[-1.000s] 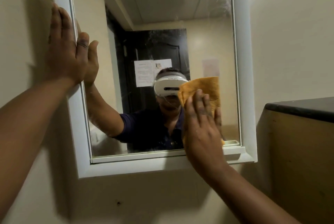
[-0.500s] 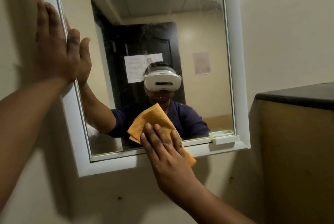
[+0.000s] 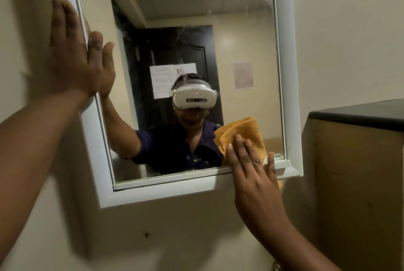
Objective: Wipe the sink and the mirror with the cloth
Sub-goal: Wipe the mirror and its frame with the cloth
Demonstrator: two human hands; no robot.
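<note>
Orange cloth (image 3: 242, 135), white-framed mirror (image 3: 288, 74), beige wall (image 3: 349, 30), black-topped cabinet (image 3: 358, 115).

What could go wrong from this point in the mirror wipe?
The right hand presses the cloth with flat fingers, no grip, so it could slip off at the mirror glass's bottom edge. Streaks at the glass's upper right may get missed. The left hand, braced on the frame, could smudge the glass.

mirror (image 3: 196, 41): white-framed, on the wall facing you, smeared at top right | cloth (image 3: 242, 133): orange, folded, flat against its lower right glass
</note>
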